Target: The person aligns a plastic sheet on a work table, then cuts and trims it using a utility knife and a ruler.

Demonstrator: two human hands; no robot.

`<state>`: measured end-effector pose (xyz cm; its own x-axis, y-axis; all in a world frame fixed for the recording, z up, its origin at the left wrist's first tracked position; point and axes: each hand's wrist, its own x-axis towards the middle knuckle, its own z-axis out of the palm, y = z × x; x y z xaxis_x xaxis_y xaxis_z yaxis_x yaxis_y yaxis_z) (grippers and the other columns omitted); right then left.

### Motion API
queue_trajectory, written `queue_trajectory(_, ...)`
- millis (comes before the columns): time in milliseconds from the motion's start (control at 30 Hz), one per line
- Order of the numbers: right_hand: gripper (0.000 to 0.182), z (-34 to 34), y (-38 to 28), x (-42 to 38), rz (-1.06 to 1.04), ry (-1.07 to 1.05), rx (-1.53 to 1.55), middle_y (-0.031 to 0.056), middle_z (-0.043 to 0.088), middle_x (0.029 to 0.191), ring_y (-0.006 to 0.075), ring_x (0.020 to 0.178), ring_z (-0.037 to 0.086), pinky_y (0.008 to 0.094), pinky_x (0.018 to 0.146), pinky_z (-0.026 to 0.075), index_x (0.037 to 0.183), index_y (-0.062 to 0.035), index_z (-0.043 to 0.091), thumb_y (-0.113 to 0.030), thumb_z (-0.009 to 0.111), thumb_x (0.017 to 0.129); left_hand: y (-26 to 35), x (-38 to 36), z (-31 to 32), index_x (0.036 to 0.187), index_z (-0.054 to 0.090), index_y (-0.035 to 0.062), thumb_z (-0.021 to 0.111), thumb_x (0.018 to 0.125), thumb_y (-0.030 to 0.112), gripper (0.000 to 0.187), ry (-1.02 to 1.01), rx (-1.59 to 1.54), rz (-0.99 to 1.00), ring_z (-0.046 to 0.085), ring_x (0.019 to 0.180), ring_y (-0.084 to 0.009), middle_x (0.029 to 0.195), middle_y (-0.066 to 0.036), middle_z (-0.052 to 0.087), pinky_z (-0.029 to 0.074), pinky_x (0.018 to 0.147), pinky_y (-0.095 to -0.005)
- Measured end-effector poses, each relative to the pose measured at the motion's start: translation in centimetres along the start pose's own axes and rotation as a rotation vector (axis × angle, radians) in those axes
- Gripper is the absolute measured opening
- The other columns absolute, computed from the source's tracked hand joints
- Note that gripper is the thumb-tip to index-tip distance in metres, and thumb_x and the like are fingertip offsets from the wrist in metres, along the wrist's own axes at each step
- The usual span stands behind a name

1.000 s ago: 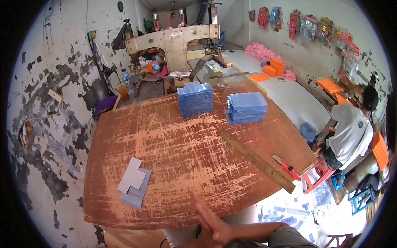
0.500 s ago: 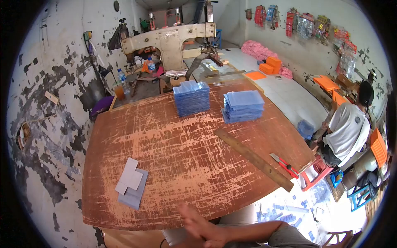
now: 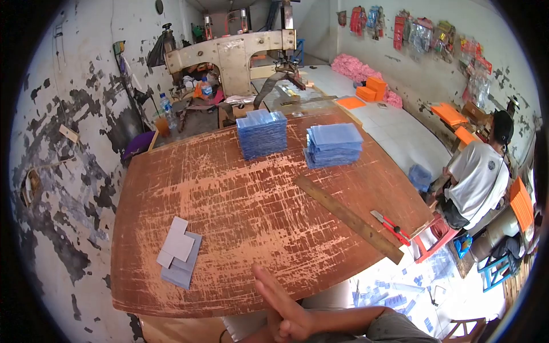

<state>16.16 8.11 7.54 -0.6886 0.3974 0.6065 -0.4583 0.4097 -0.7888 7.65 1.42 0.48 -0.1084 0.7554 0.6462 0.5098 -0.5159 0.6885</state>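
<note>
- Worn reddish-brown wood, scratched pale in streaks, forms the worktop that fills the middle of the frame.
- At the lower left of the worktop lies a small pile of grey cards, loosely fanned, near the front edge.
- At the bottom centre, the person's two hands are pressed together palm to palm, fingers pointing up and left over the worktop's near edge; they hold nothing. The right forearm runs off to the lower right.
- At the upper centre stands a tall, neat stack of blue sheets.
- Just to its right sits a lower, looser blue stack, close by but not touching.
- A long wooden ruler lies diagonally across the right side of the worktop.
- A red utility knife rests just beside the ruler's lower end, near the right corner.
- At the far right of the frame, another person in a white shirt sits turned away.
</note>
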Motion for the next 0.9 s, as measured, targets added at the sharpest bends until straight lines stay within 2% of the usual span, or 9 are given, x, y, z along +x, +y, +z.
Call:
queue_trajectory(200, 0.09, -2.0, 0.2, 2.2, -0.119, 0.35, -0.148, 0.0344, 0.016, 0.178, 0.0453, 0.168, 0.009, 0.0536, 0.134, 0.005, 0.168, 0.0111, 0.028, -0.06, 0.024, 0.114, 0.5, -1.0, 0.6, 0.174, 0.016, 0.0043, 0.043, 0.105, 0.058, 0.091, -0.361, -0.222, -0.17, 0.022, 0.165, -0.04, 0.178, -0.025, 0.021, 0.013, 0.133, -0.055)
queue_trajectory(267, 0.084, 0.2, 1.2, 1.7, -0.168, 0.733, -0.407, 0.0359, 0.028, 0.173, 0.0471, 0.164, 0.024, 0.0526, 0.134, 0.012, 0.164, 0.0148, 0.033, -0.054, 0.03, 0.115, 0.6, -0.4, 0.2, 0.174, 0.018, 0.0045, 0.045, 0.106, 0.054, 0.089, -0.316, -0.259, -0.209, 0.024, 0.164, -0.0401, 0.178, -0.025, 0.023, 0.015, 0.133, -0.055)
queue_trajectory(333, 0.071, 1.0, 1.9, -0.5, -0.183, 0.55, -0.284, 0.0298, 0.015, 0.179, 0.0429, 0.168, 0.011, 0.0588, 0.134, 0.009, 0.17, 0.0004, 0.032, -0.047, 0.029, 0.118, 0.9, 1.0, -0.8, 0.173, 0.019, 0.0046, 0.047, 0.106, 0.051, 0.086, -0.175, -0.29, -0.228, 0.026, 0.163, -0.0403, 0.177, -0.026, 0.025, 0.017, 0.133, -0.0549)
queue_trajectory(400, 0.062, 1.2, 1.6, -1.6, -0.19, -0.182, -0.352, 0.0346, 0.015, 0.178, 0.0483, 0.166, 0.016, 0.0589, 0.133, 0.014, 0.171, -0.0073, 0.036, -0.039, 0.04, 0.117, 1.1, 2.9, -2.6, 0.173, 0.021, 0.0048, 0.049, 0.107, 0.047, 0.083, 0.022, -0.336, -0.223, 0.028, 0.163, -0.0404, 0.176, -0.026, 0.027, 0.019, 0.132, -0.0549)
queue_trajectory(533, 0.064, 1.5, 2.1, -2.3, -0.12, -0.324, -0.175, 0.0272, 0.021, 0.179, 0.0427, 0.166, 0.021, 0.0625, 0.132, 0.014, 0.172, -0.016, 0.035, -0.038, 0.052, 0.114, 1.6, 5.6, -8.4, 0.173, 0.025, 0.0052, 0.053, 0.108, 0.039, 0.079, 0.378, -0.381, -0.151, 0.033, 0.161, -0.0407, 0.175, -0.027, 0.031, 0.023, 0.131, -0.0548)
queue_trajectory(600, 0.063, -0.3, 2.2, -2.3, -0.023, -0.648, -0.509, 0.0209, 0.02, 0.181, 0.0376, 0.169, 0.015, 0.0622, 0.134, 0.012, 0.17, -0.0079, 0.036, -0.039, 0.046, 0.116, 1.1, 6.4, -12.2, 0.173, 0.027, 0.0054, 0.055, 0.108, 0.035, 0.077, 0.473, -0.345, -0.134, 0.035, 0.161, -0.0409, 0.174, -0.027, 0.033, 0.025, 0.131, -0.0548)
queue_trajectory(633, 0.067, -1.1, 2.4, -3.0, 0.008, -0.57, -0.568, 0.0145, 0.028, 0.18, 0.0346, 0.168, 0.021, 0.0634, 0.133, 0.014, 0.169, -0.0126, 0.039, -0.035, 0.061, 0.109, 0.8, 6.4, -14.5, 0.173, 0.027, 0.0054, 0.055, 0.108, 0.035, 0.077, 0.491, -0.323, -0.147, 0.035, 0.161, -0.0409, 0.174, -0.027, 0.033, 0.025, 0.131, -0.0548)
queue_trajectory(767, 0.056, -6.6, 0.9, -4.1, 0.193, -0.271, -0.799, 0.0154, 0.056, 0.16, 0.0383, 0.153, 0.048, 0.0618, 0.13, 0.019, 0.148, -0.0149, 0.064, -0.031, 0.078, 0.096, -1.5, 5.3, -22.8, 0.151, 0.059, 0.004, 0.073, 0.098, 0.021, 0.057, 0.327, 0.514, -0.408, 0.054, 0.145, -0.0372, 0.154, -0.021, 0.06, 0.04, 0.121, -0.0503)
queue_trajectory(900, 0.047, -10.4, 0.8, -5.3, 0.198, 0.16, -1.005, 0.019, 0.065, 0.147, 0.042, 0.147, 0.053, 0.0622, 0.13, 0.018, 0.138, -0.0053, 0.066, -0.029, 0.072, 0.098, -3.5, 3.9, -26.8, 0.143, 0.065, 0.0, 0.083, 0.092, 0.021, 0.058, 0.231, 0.889, -0.605, 0.056, 0.142, -0.0406, 0.151, -0.022, 0.06, 0.045, 0.117, -0.0505)
